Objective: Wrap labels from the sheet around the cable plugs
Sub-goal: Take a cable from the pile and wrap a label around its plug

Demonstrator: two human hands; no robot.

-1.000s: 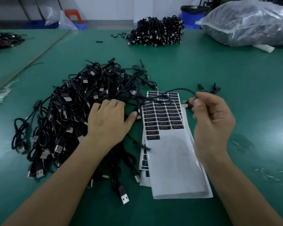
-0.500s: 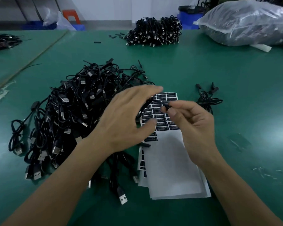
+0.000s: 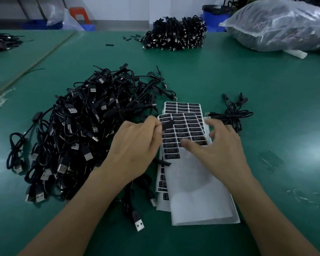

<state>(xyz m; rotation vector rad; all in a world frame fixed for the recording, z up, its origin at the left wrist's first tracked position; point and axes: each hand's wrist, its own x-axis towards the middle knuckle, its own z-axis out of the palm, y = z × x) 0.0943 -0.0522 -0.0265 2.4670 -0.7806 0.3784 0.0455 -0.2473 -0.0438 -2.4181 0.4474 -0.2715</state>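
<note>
Left hand [image 3: 135, 145]: fingers [image 3: 154, 125] pinch a small black piece [image 3: 167, 124], plug or label unclear.
Right hand [image 3: 222, 150]: fingers [image 3: 185, 144] spread, one tip on the label sheet [image 3: 191, 129] beneath.
Peeling: best to hold the sheet flat and lift one corner cleanly.
Cable pile [image 3: 85, 130]: left of the pinch.

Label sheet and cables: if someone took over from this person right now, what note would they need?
Left hand: pinches a small black piece over the label sheet; label or plug, too blurred to tell.
Right hand: open, fingers spread over the sheet, holding nothing.
Done: the sheet's lower part is bare; a small cable bunch lies apart to its right, and whether it is labelled cannot be seen.
Left: the big cable pile on the sheet's left side; many rows of labels are unused.
</note>
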